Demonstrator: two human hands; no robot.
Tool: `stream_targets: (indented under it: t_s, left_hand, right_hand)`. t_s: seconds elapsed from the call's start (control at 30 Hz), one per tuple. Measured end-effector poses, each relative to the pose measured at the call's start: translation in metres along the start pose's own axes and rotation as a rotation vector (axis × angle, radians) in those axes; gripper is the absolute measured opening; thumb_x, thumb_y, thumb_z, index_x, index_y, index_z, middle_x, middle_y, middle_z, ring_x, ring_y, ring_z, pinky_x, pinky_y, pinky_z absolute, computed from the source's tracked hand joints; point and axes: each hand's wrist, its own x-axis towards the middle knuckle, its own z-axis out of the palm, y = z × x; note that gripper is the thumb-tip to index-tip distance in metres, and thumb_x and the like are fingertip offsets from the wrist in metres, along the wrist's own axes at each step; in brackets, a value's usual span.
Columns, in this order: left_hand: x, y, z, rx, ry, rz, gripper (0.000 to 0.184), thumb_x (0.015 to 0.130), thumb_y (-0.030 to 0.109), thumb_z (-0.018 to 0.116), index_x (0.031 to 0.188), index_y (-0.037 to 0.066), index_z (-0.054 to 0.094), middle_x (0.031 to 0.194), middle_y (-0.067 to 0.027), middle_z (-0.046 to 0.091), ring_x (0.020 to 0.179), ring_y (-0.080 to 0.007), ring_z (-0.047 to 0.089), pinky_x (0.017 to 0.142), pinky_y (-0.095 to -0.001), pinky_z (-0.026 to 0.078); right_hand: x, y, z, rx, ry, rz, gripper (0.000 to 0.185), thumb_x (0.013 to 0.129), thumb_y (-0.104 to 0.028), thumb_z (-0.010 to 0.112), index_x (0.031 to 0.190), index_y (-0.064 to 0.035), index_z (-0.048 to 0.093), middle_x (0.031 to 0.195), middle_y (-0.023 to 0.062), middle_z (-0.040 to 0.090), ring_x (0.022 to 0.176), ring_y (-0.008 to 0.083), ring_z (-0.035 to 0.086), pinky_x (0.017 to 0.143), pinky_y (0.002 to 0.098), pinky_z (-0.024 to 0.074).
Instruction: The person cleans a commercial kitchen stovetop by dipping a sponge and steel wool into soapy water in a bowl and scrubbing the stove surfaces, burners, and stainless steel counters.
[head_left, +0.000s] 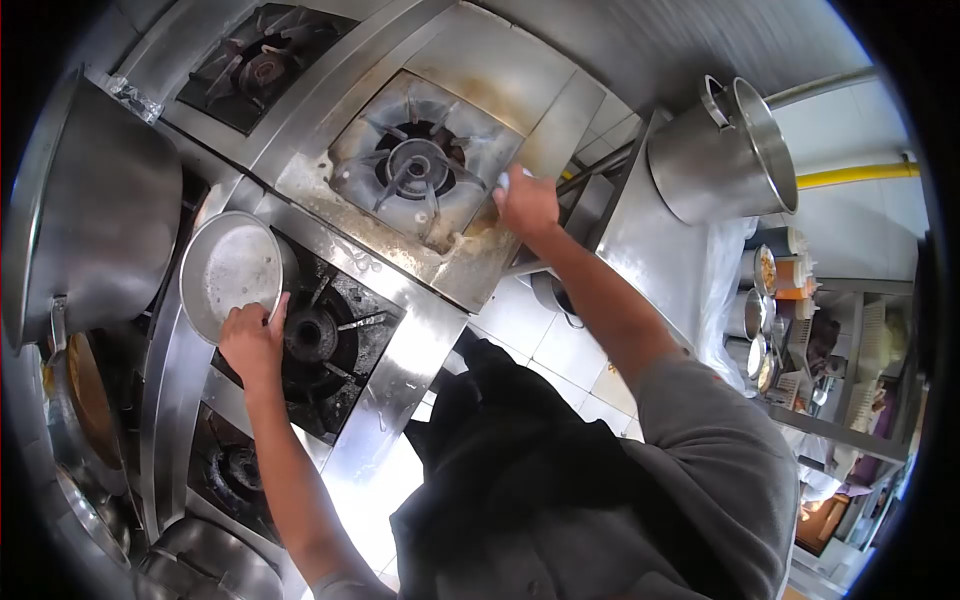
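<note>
Left: large pot (105, 215) is standing | between it and near burner (312, 337): bowl (235, 265) is lying, left hand (252, 338) touching rim | far burner (417, 170) is lying left of right hand (528, 205) | right-side counter (655, 240): stockpot (700, 165) is standing

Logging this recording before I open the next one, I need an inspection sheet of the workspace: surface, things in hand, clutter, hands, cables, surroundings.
Surface: stovetop brown-stained around the upper burner.
Things in hand: round metal bowl; small pale item, too small to identify.
Clutter: large pot at far left; deep pot on the right-hand counter.
Hands: left hand grips the bowl's rim; right hand closed on the pale item, near the stovetop's right edge.
Cables: nothing seen.
Surroundings: pale tiled floor; yellow pipe along the wall.
</note>
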Motion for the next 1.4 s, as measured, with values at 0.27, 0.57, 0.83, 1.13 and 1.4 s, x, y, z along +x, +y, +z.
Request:
stream_targets:
  t_s: [0.27,0.57,0.83,1.13,1.4]
  left_hand:
    - [0.004,0.004,0.001,0.043,-0.033,-0.017,0.043,0.074,0.038,0.082,0.06,0.008,0.056,0.06,-0.0105,0.054,0.058,-0.0316,0.056,0.055,-0.0437,0.045]
    - [0.007,0.012,-0.01,0.015,-0.123,-0.091,0.041,0.075,0.036,0.082,0.061,0.006,0.057,0.066,-0.01,0.058,0.069,-0.0316,0.057,0.066,-0.045,0.046]
    - [0.004,0.026,-0.042,0.195,-0.095,-0.194,0.069,0.069,0.033,0.086,0.126,0.006,0.057,0.135,-0.0211,0.05,0.128,-0.0391,0.044,0.108,-0.0491,0.035]
    - [-0.023,0.012,-0.038,-0.239,-0.075,-0.58,0.086,0.079,0.011,0.074,0.149,-0.001,0.025,0.148,-0.0285,0.034,0.138,-0.0429,0.037,0.112,-0.0463,0.035]
    - [-0.032,-0.018,-0.016,-0.712,0.045,-1.036,0.077,0.088,0.013,0.068,0.149,-0.003,0.024,0.146,-0.0272,0.039,0.122,-0.0319,0.055,0.098,-0.0361,0.048]
  right_hand:
    - [-0.032,-0.019,0.004,0.162,-0.202,-0.064,0.041,0.082,-0.036,0.067,0.109,-0.0056,0.06,0.095,0.0206,0.07,0.095,0.0342,0.066,0.092,0.0486,0.0416]
    - [-0.076,-0.039,0.007,0.149,-0.095,-0.331,0.039,0.08,-0.033,0.069,0.105,-0.0056,0.058,0.09,0.0176,0.068,0.081,0.0336,0.067,0.083,0.0469,0.0439]
    - [-0.004,0.015,0.004,0.21,0.018,0.11,0.036,0.079,-0.032,0.065,0.1,-0.0031,0.062,0.087,0.0183,0.067,0.08,0.0369,0.065,0.08,0.0503,0.0438]
    - [0.002,0.043,0.004,0.323,-0.051,0.01,0.038,0.076,-0.026,0.069,0.105,-0.0031,0.058,0.089,0.0195,0.067,0.089,0.0385,0.064,0.081,0.0511,0.0467]
    - [-0.053,-0.003,0.014,0.479,-0.025,-0.408,0.044,0.074,-0.017,0.07,0.116,-0.0073,0.061,0.106,0.0175,0.067,0.102,0.0373,0.061,0.098,0.0487,0.0416]
